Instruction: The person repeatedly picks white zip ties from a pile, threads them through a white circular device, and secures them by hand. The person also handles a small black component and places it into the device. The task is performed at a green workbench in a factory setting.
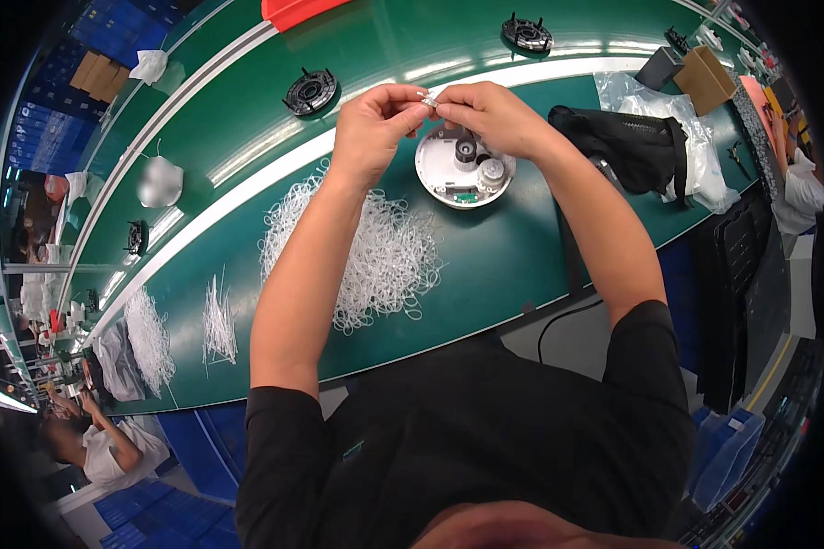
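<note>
My left hand (375, 123) and my right hand (490, 112) meet at the far side of the green bench, fingertips pinched together. Between them is a small white piece (429, 101), mostly covered by the fingers, so its kind is unclear. Just below my right hand sits a round white housing (438, 183), open side up, with a dark cylinder (466, 149), a pale round part and a bit of green circuit board inside. A large heap of looped white plastic ties (389, 265) lies beneath and beside my left forearm.
Straight white strips (218, 322) and another white heap (148, 339) lie to the left. Black round parts (310, 92) (527, 34) rest on the far green strip. A black bag (618, 151), clear plastic and an open carton (705, 80) are at right. Other people work at both sides.
</note>
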Action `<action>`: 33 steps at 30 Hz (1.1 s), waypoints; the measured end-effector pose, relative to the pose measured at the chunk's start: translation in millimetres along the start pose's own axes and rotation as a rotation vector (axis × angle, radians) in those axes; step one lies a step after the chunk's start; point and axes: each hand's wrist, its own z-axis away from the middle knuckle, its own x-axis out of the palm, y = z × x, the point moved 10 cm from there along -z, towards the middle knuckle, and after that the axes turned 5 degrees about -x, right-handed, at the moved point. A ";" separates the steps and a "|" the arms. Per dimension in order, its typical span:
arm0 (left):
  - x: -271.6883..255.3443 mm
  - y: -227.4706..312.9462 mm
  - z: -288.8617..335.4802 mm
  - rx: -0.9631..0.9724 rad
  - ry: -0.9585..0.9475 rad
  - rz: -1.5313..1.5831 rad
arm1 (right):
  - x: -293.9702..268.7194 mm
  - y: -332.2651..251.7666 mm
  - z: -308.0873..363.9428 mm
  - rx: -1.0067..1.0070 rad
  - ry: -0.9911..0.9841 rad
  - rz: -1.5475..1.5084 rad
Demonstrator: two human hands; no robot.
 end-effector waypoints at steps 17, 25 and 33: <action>24.9 3.4 5.9 0.189 0.022 -0.789 | -9.5 22.6 3.9 -0.016 0.197 -0.305; 44.2 17.0 21.2 0.378 0.039 -1.145 | -15.6 50.5 9.6 0.115 0.126 -0.434; 37.9 16.0 22.8 0.401 0.101 -1.092 | 3.7 17.6 3.3 -0.082 -0.122 0.099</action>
